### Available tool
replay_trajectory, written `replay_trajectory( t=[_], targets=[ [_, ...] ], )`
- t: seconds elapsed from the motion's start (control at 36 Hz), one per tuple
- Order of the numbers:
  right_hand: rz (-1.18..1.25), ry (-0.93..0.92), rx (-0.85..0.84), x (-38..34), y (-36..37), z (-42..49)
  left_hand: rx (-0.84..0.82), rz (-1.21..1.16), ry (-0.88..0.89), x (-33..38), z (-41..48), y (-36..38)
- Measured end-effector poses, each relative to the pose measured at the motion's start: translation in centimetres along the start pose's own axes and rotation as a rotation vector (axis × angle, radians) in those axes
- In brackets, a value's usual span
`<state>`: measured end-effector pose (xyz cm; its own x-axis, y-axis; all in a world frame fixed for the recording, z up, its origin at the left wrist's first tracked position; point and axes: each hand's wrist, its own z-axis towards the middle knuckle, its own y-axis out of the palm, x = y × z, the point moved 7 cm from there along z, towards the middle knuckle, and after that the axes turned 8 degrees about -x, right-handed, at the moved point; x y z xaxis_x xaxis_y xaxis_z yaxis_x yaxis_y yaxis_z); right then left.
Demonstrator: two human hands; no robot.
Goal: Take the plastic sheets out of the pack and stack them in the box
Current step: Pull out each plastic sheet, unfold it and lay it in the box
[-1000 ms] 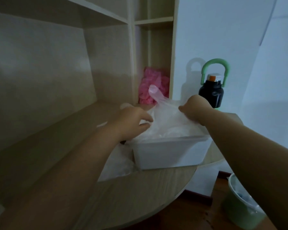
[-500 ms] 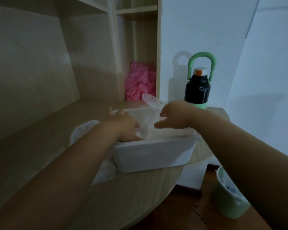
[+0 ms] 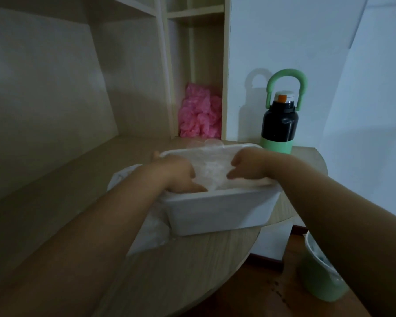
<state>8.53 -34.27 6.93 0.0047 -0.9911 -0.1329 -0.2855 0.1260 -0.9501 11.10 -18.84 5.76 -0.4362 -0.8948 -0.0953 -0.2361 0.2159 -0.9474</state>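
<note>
while both hands reach into the white plastic box point(image 3: 217, 211), the crumpled clear plastic sheets point(image 3: 212, 167) lie inside it, filling its middle and far side, with one edge poking over the far rim at twelve o'clock. the left hand point(image 3: 178, 177) is down in the box's nine o'clock end, palm down, its fingers laid fairly straight on the sheets close to the near wall. the right hand point(image 3: 249, 165) comes in over the rim at three o'clock; its fingers are bent and its thumb points toward nine o'clock, resting on the sheets, but i cannot tell whether they pinch any plastic or merely press it. the box stands on the rounded end of a light wooden desk point(image 3: 181, 271). touching the box at its eight o'clock side, partly under the left forearm, lies the clear pack point(image 3: 151, 234), limp and wrinkled. from the box, a black and green bottle point(image 3: 280, 124) with a green loop handle stands upright at one o'clock, just behind it, and a pink crinkled bundle point(image 3: 200, 113) sits in a shelf compartment at eleven o'clock. a green bin point(image 3: 320, 271) stands on the floor at four o'clock.
</note>
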Motion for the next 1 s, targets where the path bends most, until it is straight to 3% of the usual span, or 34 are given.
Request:
replay_trajectory(
  t=[0.17, 0.33, 0.56, 0.78, 0.92, 1.0],
  targets=[
    [0.140, -0.104, 0.351, -3.8, -3.2, -3.8, 0.433, -0.589, 0.138, -3.4, -5.4, -2.4],
    [0.352, -0.288, 0.586, -10.6, -2.3, -6.7, 0.725, -0.721, 0.020, -8.1, -10.9, -0.7],
    [0.495, -0.523, 0.631, -19.7, 3.8, -8.3, 0.623, -0.765, -0.174, -14.1, -13.4, 8.9],
    [0.405, -0.303, 0.250, -19.1, 13.0, -1.1, 0.480, -0.639, -0.225, -13.8, -11.7, 15.2],
    [0.231, -0.328, 0.323, -18.8, 15.0, -0.3, 0.505, -0.530, -0.223, -13.6, -11.2, 16.4],
    [0.243, -0.338, 0.330, -18.8, 14.9, -0.3, 0.509, -0.485, -0.338, -14.5, -11.2, 16.7]
  ],
)
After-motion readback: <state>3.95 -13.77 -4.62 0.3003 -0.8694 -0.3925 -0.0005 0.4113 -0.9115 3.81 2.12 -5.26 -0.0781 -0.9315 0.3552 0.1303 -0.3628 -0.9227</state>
